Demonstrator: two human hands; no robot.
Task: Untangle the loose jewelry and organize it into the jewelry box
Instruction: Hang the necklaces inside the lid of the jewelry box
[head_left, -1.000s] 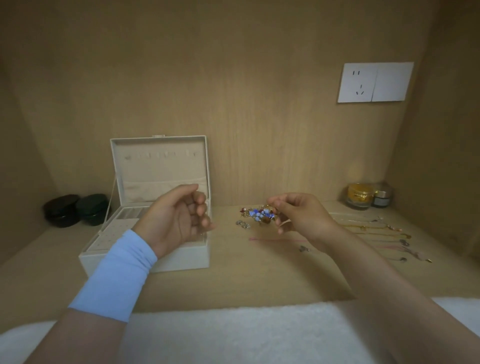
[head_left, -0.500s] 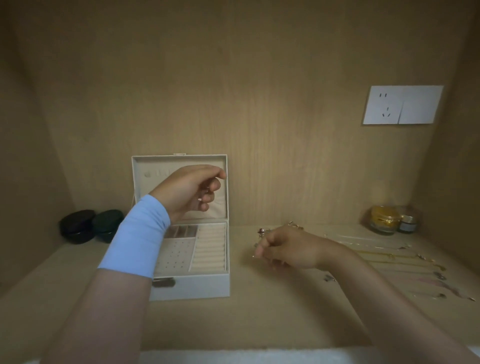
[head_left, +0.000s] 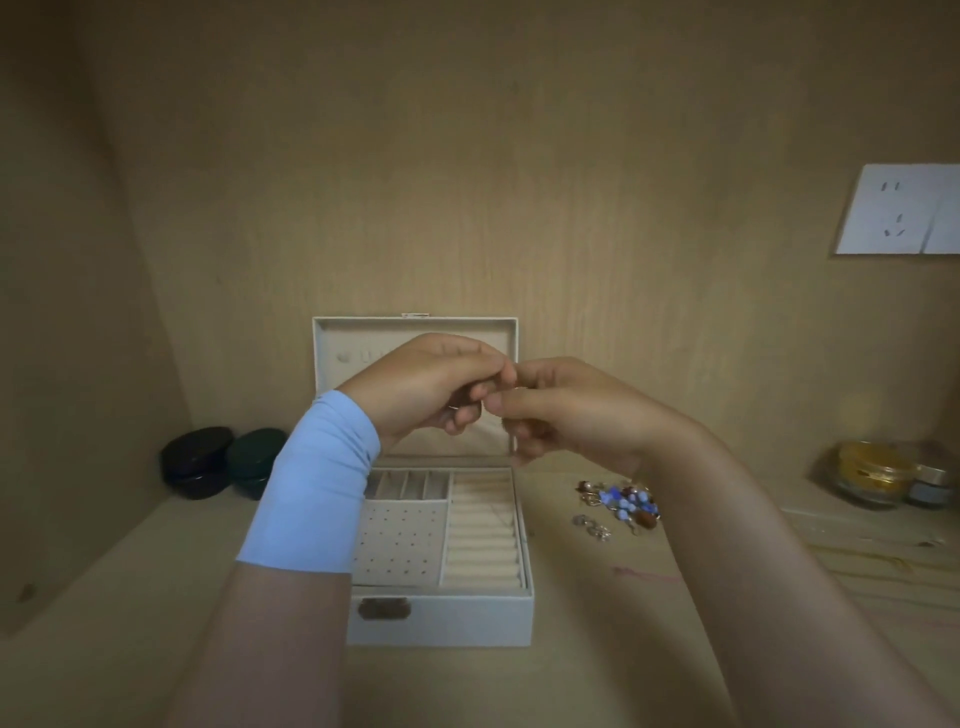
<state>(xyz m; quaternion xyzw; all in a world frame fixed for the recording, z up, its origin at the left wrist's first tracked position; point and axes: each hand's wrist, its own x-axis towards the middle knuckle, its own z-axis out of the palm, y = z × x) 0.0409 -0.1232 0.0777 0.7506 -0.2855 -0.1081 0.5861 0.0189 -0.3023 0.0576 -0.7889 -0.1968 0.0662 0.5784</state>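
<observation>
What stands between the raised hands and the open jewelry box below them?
Nothing visible. The left hand and right hand meet directly above the jewelry box, whose lid is up and trays exposed. The bead cluster lies to its right.

1 view only, head-worn, wide-angle. It looks forward and slightly down into a wooden alcove, close behind both forearms. The open jewelry box (head_left: 441, 618) on the surface (head_left: 649, 649) sits centre frame; the wall socket (head_left: 901, 210) is cut by the right edge. Straight lines bow toward the margins.
</observation>
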